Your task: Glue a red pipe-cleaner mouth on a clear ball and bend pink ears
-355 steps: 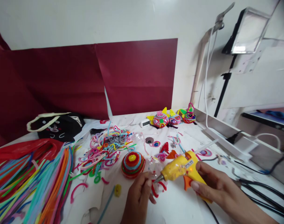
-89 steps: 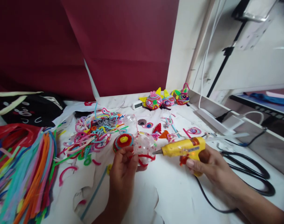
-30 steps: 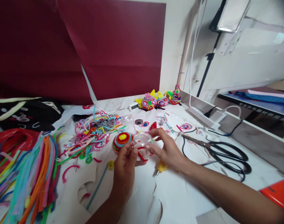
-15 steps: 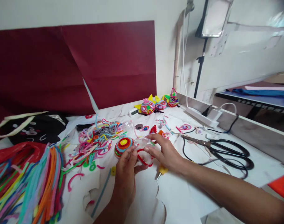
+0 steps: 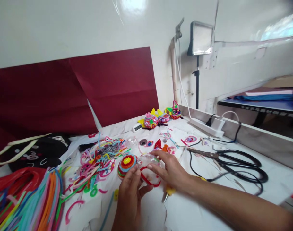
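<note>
A clear plastic ball (image 5: 150,174) is gripped between half-curled left hand (image 5: 130,189) and right hand (image 5: 172,169), its red pipe-cleaner strip (image 5: 156,184) curving nearer the left.

Scissors (image 5: 218,156) right of ball (image 5: 145,161), bag (image 5: 35,155) left.

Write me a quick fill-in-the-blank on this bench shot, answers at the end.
1. The left hand and the right hand hold a clear ball whose fuzzy strip is ____.
2. The striped ball beside it has a ____ center.
3. The handles of the scissors are ____.
4. The glue gun on the table is partly hidden by the hand on the person's ____ side.

Missing words: red; yellow; black; right.
</note>
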Available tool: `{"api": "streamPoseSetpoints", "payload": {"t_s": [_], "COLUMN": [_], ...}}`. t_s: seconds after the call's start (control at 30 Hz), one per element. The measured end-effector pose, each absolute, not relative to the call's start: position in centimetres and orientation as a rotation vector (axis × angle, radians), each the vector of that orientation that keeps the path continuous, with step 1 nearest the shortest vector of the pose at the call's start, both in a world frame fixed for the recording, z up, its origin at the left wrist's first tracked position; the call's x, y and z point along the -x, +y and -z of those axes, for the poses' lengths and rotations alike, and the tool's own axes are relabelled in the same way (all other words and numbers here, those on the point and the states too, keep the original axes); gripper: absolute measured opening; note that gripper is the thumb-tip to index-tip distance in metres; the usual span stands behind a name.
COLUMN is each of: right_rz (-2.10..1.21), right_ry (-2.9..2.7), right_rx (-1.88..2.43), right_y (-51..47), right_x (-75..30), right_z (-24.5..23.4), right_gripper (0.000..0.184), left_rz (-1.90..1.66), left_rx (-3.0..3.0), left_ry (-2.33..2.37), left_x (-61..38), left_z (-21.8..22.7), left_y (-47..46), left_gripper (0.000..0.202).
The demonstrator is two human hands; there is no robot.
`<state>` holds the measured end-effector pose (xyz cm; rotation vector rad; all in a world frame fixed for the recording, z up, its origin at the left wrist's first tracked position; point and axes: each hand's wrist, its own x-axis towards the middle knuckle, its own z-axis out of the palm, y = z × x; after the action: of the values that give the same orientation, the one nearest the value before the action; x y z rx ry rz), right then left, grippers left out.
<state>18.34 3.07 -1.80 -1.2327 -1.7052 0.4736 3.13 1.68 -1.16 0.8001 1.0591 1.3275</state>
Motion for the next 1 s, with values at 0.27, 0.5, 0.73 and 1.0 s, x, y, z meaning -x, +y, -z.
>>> {"api": "streamPoseSetpoints", "payload": {"t_s": [0.27,0.5,0.73,1.0], "right_rz": [-0.452,-0.42,-0.396,-0.385], "right_ry": [-1.694,-1.685,-1.685,-1.701], "right_rx": [1.247,1.261,1.254,1.258], "right_y": [3.0,2.8,3.0,3.0], "right_x": [-18.3,-18.3,-18.1,-18.3], "right_z": [2.0,2.4,3.1,3.4], "right_gripper": [0.043,0.045,0.042,0.043], "left_rz": [-1.306,-1.308,-1.294,-1.231], "left_rx": [-0.761,-0.709,-0.656,-0.576], "left_ry": [1.062,1.044,1.067,1.058], "left_x": [-3.3,-3.7,-3.7,-3.1], "left_z": [1.3,1.0,1.2,1.8], "left_y": [1.9,1.8,2.1,2.7], "left_gripper": [0.052,0.053,0.052,0.056]}}
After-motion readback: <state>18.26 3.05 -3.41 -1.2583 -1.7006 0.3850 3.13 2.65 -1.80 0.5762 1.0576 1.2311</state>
